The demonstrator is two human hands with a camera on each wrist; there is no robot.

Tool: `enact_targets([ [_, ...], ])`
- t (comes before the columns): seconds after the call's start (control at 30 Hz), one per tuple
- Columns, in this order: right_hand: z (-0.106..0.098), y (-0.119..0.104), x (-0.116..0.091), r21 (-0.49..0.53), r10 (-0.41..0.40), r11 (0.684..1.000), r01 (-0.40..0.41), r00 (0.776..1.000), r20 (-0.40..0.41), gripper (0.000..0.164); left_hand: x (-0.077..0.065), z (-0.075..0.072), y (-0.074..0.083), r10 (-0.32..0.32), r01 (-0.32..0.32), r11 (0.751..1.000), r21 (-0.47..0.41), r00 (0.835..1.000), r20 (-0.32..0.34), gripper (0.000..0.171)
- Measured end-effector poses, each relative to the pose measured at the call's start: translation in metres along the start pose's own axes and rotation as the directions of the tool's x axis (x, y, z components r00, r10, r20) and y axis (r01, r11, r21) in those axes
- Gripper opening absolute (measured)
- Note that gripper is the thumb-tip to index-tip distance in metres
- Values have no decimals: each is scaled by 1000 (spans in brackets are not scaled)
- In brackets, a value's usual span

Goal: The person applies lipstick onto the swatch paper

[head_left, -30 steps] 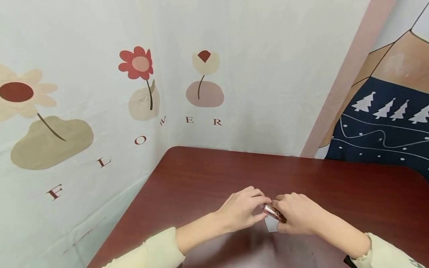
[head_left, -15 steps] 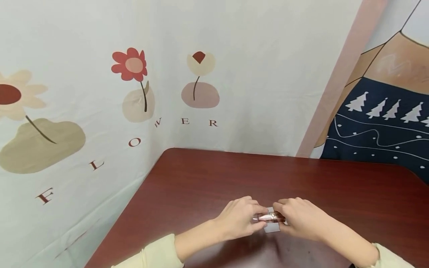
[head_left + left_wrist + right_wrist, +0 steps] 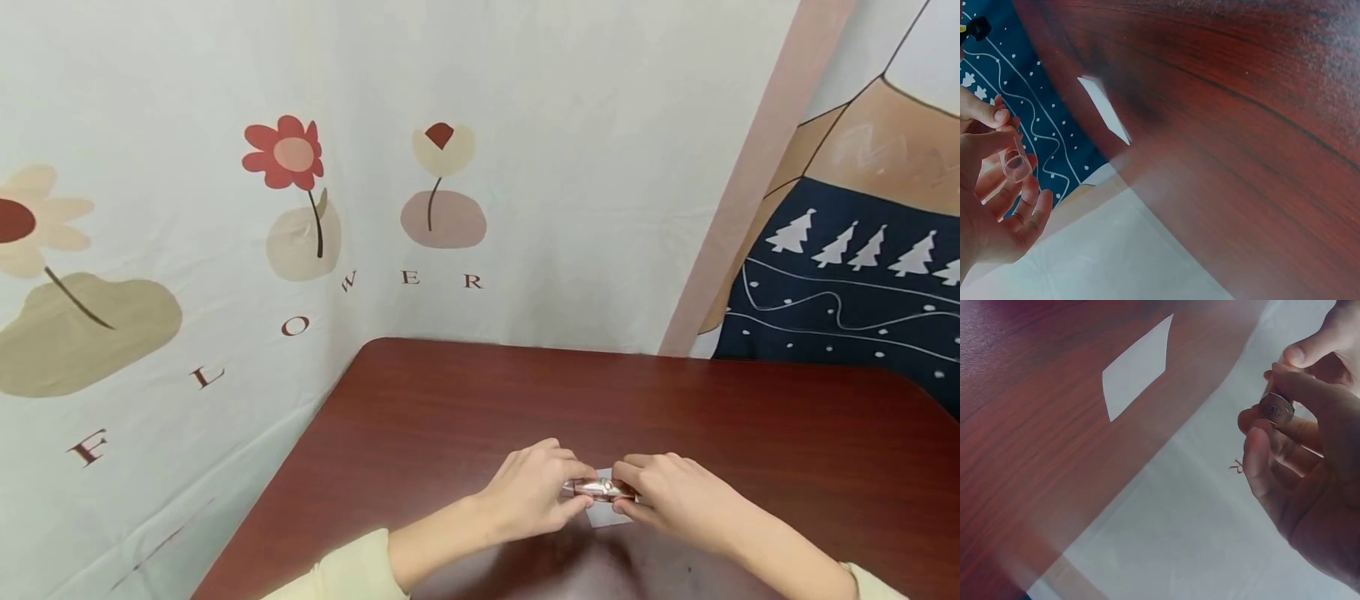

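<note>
A small lipstick tube (image 3: 602, 489), shiny rose-gold, lies level between both hands above the table. My left hand (image 3: 528, 492) pinches its left end between thumb and fingers. At the other end, my right hand (image 3: 678, 496) pinches it the same way. The left wrist view shows the tube's clear, squarish end (image 3: 1016, 164) among the left fingers. In the right wrist view its dark, round end face (image 3: 1276, 408) shows between the right fingers. Below the tube, a white piece of paper (image 3: 609, 517) rests on the table, partly hidden by the hands in the head view.
The dark red wooden table (image 3: 465, 400) has a rounded far-left corner. Behind and to the left hangs a pale curtain (image 3: 585, 208) printed with flowers and letters. A dark blue cloth (image 3: 847, 283) with white trees hangs at the right.
The tube has turned from slanting to nearly level, and both hands have come slightly lower in the head view. The right fingers have shifted along the tube's right end. The head view has panned slightly.
</note>
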State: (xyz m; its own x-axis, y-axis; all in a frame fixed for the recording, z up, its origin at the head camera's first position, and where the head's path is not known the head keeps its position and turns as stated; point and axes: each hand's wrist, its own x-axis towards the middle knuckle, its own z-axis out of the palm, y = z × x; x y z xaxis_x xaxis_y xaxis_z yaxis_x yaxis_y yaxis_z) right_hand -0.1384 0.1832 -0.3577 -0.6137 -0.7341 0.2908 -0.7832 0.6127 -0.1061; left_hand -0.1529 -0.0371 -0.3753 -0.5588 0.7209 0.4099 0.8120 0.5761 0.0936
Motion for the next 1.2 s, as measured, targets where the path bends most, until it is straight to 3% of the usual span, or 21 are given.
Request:
enact_targets([
  [0.1,1,11,-8,-37,14,999,-15,999,-34,24,-5,-6,-8,-12,12,999,42,1000,-4,18],
  [0.2,-3,32,-28,-61,51,996,-57,994,-100,25,-15,-19,-26,-109,110,993,39,994,-22,16],
  [0.27,-7,45,-46,-46,111,992,-118,984,-141,25,-26,-28,-40,-228,227,974,-26,973,-39,16],
  [0.33,-10,53,-60,-25,185,981,-190,972,-142,22,-36,-39,-50,-333,327,939,-104,942,-48,17],
  [0.4,-11,57,-70,5,284,959,-284,955,-87,17,-43,-46,-56,-397,382,906,-180,916,-51,19],
  [0.47,-10,58,-74,22,355,935,-355,935,-18,12,-47,-49,-58,-432,409,873,-264,901,-33,19],
  [0.57,-6,56,-73,32,404,913,-406,913,48,10,-51,-46,-57,-450,417,837,-355,893,-11,16],
  [0.7,-2,52,-66,31,376,926,-376,926,5,9,-51,-41,-57,-442,388,804,-450,897,-15,16],
  [0.77,-1,51,-65,36,376,926,-376,926,-16,9,-49,-32,-58,-437,373,772,-514,900,-3,17],
  [0.9,1,48,-64,65,398,915,-397,917,-3,10,-46,-13,-64,-455,388,635,-668,887,82,20],
  [1.0,2,47,-64,100,400,911,-400,916,21,11,-46,-1,-71,-476,414,564,-715,870,128,23],
  [1.1,2,47,-66,114,404,908,-403,915,13,12,-46,9,-76,-477,419,577,-701,870,127,23],
  [1.2,1,48,-71,86,425,903,-422,905,-21,13,-44,17,-79,-444,394,596,-700,888,122,23],
])
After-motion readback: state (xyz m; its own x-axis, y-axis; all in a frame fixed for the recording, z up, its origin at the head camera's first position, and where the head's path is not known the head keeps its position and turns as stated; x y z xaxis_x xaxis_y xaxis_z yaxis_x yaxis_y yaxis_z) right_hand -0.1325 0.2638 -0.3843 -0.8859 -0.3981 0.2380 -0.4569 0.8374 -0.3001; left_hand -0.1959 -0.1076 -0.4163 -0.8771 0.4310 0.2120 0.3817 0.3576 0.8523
